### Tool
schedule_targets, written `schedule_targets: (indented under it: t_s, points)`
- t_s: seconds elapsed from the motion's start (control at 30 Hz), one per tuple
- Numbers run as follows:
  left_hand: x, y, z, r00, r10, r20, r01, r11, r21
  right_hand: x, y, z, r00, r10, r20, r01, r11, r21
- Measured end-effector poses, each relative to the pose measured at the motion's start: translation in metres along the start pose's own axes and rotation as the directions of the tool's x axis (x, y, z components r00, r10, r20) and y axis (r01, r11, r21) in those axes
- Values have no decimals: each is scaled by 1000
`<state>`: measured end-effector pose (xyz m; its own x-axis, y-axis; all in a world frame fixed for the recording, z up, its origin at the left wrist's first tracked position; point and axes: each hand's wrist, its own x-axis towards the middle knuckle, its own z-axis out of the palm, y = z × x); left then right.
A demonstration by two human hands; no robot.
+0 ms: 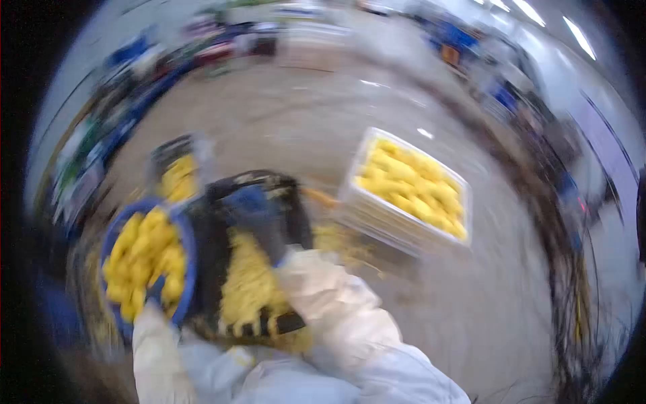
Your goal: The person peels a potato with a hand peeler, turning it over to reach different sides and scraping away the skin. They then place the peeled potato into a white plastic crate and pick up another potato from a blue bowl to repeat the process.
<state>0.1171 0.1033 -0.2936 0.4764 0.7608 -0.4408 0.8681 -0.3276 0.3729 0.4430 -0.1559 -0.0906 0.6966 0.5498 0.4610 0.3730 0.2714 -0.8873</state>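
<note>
My left hand (156,289), in a dark blue glove, reaches into a round blue basket (192,249) at the left. It touches the rounded yellow pieces (145,252) heaped there, which look like peeled fruit or vegetables. Whether its fingers grip one is hidden. My right hand (259,215), gloved in blue and dark grey, is over a black crate (210,269) in front of me. Yellow shavings or peelings (249,286) lie thickly in that crate. Motion blur smears the right fingers, so anything in them cannot be made out.
A white crate (383,229) full of similar yellow pieces stands on the wet floor (484,303) to the right. Beyond the basket is a smaller container (178,175) with more yellow pieces. Yellow scraps (343,246) litter the floor beside the black crate. Clutter lines both walls.
</note>
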Motion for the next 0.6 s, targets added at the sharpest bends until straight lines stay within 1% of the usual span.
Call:
schedule_targets:
  t_s: [0.03,0.07,0.1,0.13,0.17,0.23,0.3,0.37,0.4,0.43,0.47,0.5,0.57,0.6]
  points:
    - [7,-4,1,1000,-11,20,11,1000,18,8,-49,7,991,37,-131,-50,994,-94]
    - [12,-2,-2,999,-29,41,27,999,39,11,-80,3,982,43,-186,-76,982,-175]
    - [16,-3,-6,997,-50,50,48,997,57,12,-71,3,982,97,-160,-103,994,-29]
    - [15,-4,-12,996,-61,58,57,996,67,10,-81,-7,987,113,-116,-127,984,-125]
    - [14,-3,-15,996,-59,63,55,996,75,9,-83,-11,981,112,-158,-134,982,-137]
    - [13,5,-26,997,-58,49,56,997,56,18,-69,-29,980,55,-189,-81,988,-132]
    - [2,9,-43,999,-52,6,52,999,-4,18,-73,-43,974,72,-214,-99,988,-118]
    - [-9,17,-69,997,-18,-69,10,992,-128,20,-82,-49,969,84,-231,-109,989,-99]
    - [-17,25,-82,995,-5,-104,-16,978,-206,19,-85,-49,968,81,-237,-87,996,-15]
    - [-24,41,-95,989,18,-145,-64,945,-320,16,-88,-50,966,80,-247,-65,996,68]
    - [-29,57,-108,982,37,-186,-117,893,-435,17,-85,-51,973,99,-207,-89,995,55]
    - [-35,69,-119,974,55,-221,-169,824,-540,13,-85,-53,971,102,-214,-94,995,47]
    - [-56,98,-128,960,122,-250,-272,606,-748,7,-90,-47,985,114,-132,-111,993,29]
    - [-62,110,-130,954,175,-246,-300,485,-821,5,-98,-48,987,155,-39,-152,985,83]
